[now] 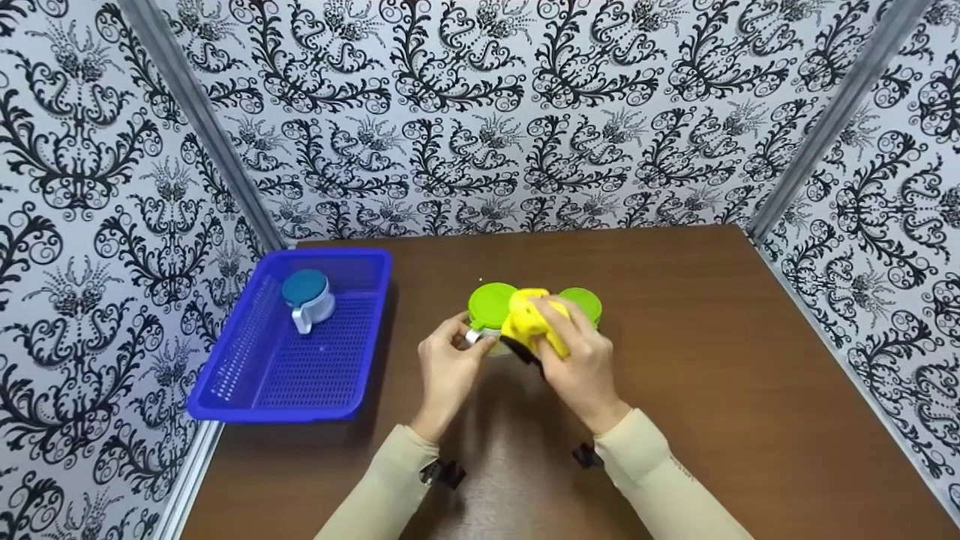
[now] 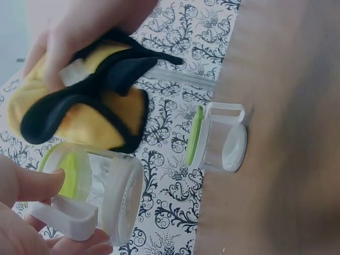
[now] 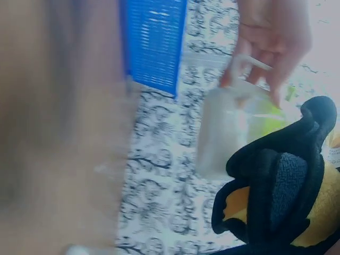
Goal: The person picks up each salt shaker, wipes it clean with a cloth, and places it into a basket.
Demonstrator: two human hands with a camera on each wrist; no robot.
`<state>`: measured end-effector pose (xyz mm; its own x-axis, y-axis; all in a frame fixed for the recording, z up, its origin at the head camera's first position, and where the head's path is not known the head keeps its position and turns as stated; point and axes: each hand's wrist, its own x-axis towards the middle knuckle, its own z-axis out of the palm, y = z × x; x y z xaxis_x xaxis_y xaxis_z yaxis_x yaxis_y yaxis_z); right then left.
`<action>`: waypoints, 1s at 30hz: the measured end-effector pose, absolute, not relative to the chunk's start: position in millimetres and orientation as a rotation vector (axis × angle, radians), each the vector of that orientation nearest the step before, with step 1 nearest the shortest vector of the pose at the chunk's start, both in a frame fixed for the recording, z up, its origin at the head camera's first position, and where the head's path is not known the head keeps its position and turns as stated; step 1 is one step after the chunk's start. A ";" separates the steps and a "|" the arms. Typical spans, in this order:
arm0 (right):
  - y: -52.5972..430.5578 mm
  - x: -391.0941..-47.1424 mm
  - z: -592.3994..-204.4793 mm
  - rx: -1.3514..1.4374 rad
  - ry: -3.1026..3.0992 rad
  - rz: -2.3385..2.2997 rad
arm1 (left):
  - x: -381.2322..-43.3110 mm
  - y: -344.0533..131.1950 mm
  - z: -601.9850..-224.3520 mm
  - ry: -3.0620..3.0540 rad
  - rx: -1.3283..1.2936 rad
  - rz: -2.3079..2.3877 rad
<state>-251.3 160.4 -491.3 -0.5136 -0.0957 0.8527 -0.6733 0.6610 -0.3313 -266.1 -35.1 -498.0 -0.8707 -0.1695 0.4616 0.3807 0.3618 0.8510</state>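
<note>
My left hand (image 1: 448, 367) grips a clear glass jar (image 2: 119, 199) by its white handle (image 2: 66, 215). The jar's lid (image 1: 489, 301) is bright green, and in the left wrist view the jar hangs off the table, tilted. A yellow cloth with black edging (image 1: 529, 319) is bunched in my right hand (image 1: 581, 356), right beside that lid. In the right wrist view the dark fold of the cloth (image 3: 289, 183) overlaps part of the jar. Just behind my right hand, a second green-lidded jar (image 2: 220, 143) stands upright on the table, its white handle showing.
At the left of the brown table (image 1: 697, 360) sits a blue perforated basket (image 1: 274, 414). Inside it, near the far left corner, is a jar with a teal lid (image 1: 306, 287) and white handle. Patterned wall panels (image 1: 495, 112) enclose the back and sides.
</note>
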 end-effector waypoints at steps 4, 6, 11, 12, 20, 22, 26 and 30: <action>160.9 -254.3 -483.2 0.588 -2.044 0.799 | -264.6 -33.2 -496.7 -2.137 -0.211 -1.573; 160.6 -254.1 -484.1 0.590 -2.054 0.794 | -263.9 -33.1 -495.5 -2.124 -0.218 -1.591; 160.4 -251.6 -492.7 0.589 -2.059 0.785 | -263.0 -34.7 -492.7 -2.090 -0.219 -1.629; 160.6 -251.1 -495.1 0.593 -2.062 0.773 | -262.9 -35.0 -492.5 -2.083 -0.220 -1.637; 163.3 -243.3 -519.5 0.623 -2.065 0.664 | -260.1 -36.7 -497.5 -2.101 -0.210 -1.650; 164.2 -241.6 -527.2 0.637 -2.056 0.648 | -259.4 -36.5 -498.9 -2.108 -0.185 -1.657; 164.6 -240.3 -539.4 0.682 -2.060 0.605 | -261.7 -37.5 -497.8 -2.080 -0.148 -1.649; 165.2 -240.6 -544.5 0.707 -2.092 0.606 | -265.3 -38.8 -493.8 -2.061 -0.152 -1.631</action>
